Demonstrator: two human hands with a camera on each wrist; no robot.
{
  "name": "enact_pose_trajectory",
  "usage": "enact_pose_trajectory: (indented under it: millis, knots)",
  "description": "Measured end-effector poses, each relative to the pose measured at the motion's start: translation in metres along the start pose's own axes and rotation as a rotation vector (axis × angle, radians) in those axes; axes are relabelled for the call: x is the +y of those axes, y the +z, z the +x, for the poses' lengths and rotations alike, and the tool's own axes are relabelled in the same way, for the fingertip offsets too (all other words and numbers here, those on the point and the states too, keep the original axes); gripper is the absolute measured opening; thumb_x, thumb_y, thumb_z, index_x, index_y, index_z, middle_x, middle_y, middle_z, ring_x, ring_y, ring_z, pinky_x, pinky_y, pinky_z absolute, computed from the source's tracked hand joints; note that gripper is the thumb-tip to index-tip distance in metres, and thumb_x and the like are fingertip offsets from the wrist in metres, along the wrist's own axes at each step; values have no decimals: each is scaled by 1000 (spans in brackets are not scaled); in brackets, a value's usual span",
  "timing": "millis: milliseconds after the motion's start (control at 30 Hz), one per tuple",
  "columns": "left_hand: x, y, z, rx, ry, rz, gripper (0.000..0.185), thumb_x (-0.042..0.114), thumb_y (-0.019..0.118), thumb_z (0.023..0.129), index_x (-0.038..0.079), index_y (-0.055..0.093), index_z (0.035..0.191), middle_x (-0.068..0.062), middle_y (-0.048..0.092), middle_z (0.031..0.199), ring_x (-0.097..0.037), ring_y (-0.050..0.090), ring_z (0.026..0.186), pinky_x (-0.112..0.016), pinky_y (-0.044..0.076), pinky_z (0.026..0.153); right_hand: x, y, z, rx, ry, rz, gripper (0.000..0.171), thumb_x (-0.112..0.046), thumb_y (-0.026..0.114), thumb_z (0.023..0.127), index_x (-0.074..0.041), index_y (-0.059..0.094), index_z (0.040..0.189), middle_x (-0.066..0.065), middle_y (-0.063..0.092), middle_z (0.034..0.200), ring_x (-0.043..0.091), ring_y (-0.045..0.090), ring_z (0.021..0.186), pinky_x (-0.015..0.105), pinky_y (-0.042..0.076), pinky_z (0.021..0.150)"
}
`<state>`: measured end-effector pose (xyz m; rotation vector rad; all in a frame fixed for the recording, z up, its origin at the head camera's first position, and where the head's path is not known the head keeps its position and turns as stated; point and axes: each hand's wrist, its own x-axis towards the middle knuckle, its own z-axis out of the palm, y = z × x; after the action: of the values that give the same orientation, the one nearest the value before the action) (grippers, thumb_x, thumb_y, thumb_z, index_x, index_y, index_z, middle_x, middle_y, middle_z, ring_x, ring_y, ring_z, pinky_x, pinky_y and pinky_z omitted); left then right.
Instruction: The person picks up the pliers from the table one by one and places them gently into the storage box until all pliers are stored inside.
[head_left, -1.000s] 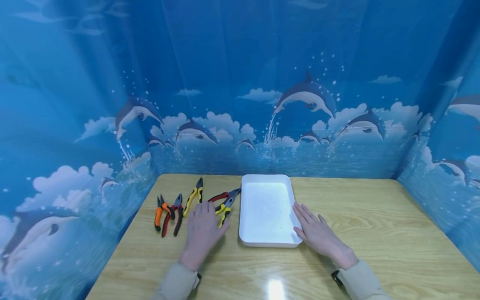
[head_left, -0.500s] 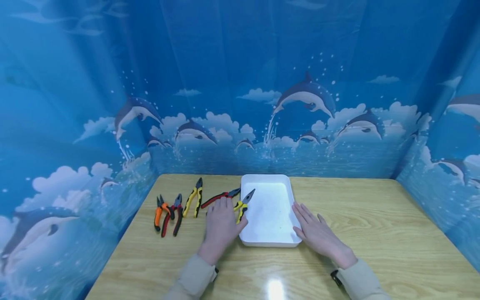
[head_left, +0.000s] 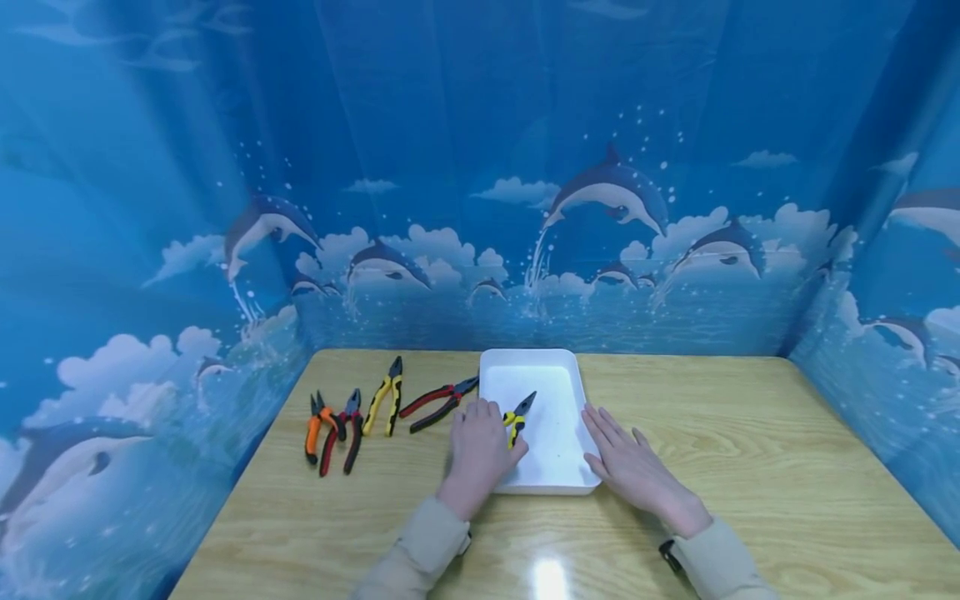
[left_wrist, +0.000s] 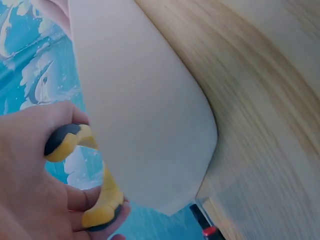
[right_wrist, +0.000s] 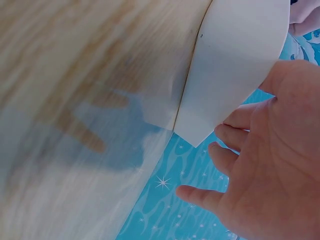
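Yellow-and-black long-nose pliers (head_left: 517,421) are gripped in my left hand (head_left: 478,448), over the left part of a white rectangular tray (head_left: 557,462). Their dark jaws point away to the upper right, and the back of the hand hides most of the handles. From the left wrist view, thumb and fingers curl round the two spread handles (left_wrist: 106,202) beside the tray's outer wall (left_wrist: 145,110). My right hand (head_left: 633,468) lies against the tray's right edge, its fingers straight. In the right wrist view, those fingertips touch the tray's side (right_wrist: 230,65).
Left of the tray lie red-and-black pliers (head_left: 453,395), their tip at its rim. Farther left are yellow-and-black pliers (head_left: 386,396), more red-and-black pliers (head_left: 351,425) and orange-handled pliers (head_left: 317,433). A dolphin-printed curtain (head_left: 525,167) surrounds the wooden table (head_left: 750,450).
My left hand has carried the yellow-and-black pliers rightward from the table to over the tray, uncovering the red-and-black pliers beside it. The right hand has stayed at the tray's edge.
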<state>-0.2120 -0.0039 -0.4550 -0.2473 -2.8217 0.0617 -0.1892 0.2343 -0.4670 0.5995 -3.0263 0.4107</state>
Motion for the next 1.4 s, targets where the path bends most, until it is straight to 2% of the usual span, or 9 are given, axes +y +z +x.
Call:
enact_pose_trajectory:
  millis: [200, 367, 600, 733, 867, 1033, 1267, 1400]
  knots:
    - [9, 8, 5, -74, 5, 44, 55, 59, 66, 86, 4, 62, 91, -8, 56, 83, -22, 54, 80, -40, 48, 82, 1, 0, 0, -11, 0, -6, 63, -27, 51, 107, 0, 27, 158, 17, 24, 165, 41, 24, 150, 74, 22, 111]
    - [12, 13, 6, -94, -8, 49, 56, 59, 66, 86, 4, 63, 92, -9, 57, 84, -23, 56, 82, -43, 48, 88, 1, 1, 1, -20, 0, -6, 63, -27, 51, 107, 0, 27, 158, 17, 23, 165, 41, 24, 150, 73, 22, 111]
    - [11, 18, 5, -97, 0, 55, 56, 61, 66, 86, 5, 63, 89, -7, 54, 79, -21, 49, 73, -39, 45, 79, 1, 2, 0, -16, 0, -7, 63, -27, 51, 107, -1, 26, 158, 17, 23, 165, 41, 24, 150, 73, 22, 112]
    - [11, 19, 4, -86, 7, 48, 54, 59, 66, 86, 5, 62, 85, -7, 53, 76, -21, 49, 70, -40, 45, 79, 1, 2, 0, -11, 1, -7, 63, -27, 51, 107, -1, 26, 158, 17, 24, 165, 41, 24, 151, 73, 23, 112]
    - [12, 16, 4, -117, 12, 44, 55, 59, 66, 87, 4, 64, 84, -8, 57, 76, -22, 56, 72, -45, 47, 88, 1, 1, 0, -10, 5, -7, 63, -27, 51, 107, -1, 26, 158, 17, 24, 165, 41, 24, 150, 73, 22, 112]
    - [15, 15, 2, -188, 24, 74, 62, 65, 66, 86, 4, 68, 94, -9, 64, 83, -23, 64, 80, -51, 46, 100, 0, 0, 0, -8, 6, -5, 63, -27, 51, 107, 0, 26, 158, 17, 25, 165, 41, 24, 151, 72, 22, 112]
    - [14, 13, 1, -220, 67, 123, 67, 72, 64, 84, 6, 69, 95, -8, 65, 82, -21, 63, 76, -46, 49, 95, -1, -2, 0, -1, -4, 3, 62, -25, 52, 106, 1, 27, 157, 18, 25, 164, 41, 25, 150, 73, 22, 112]
    - [13, 13, 2, -236, 78, 114, 67, 72, 63, 85, 6, 69, 96, -8, 65, 83, -22, 64, 78, -46, 49, 95, -1, -2, -1, 10, -7, 2, 62, -24, 53, 106, 1, 28, 157, 18, 25, 164, 41, 26, 150, 73, 22, 112]
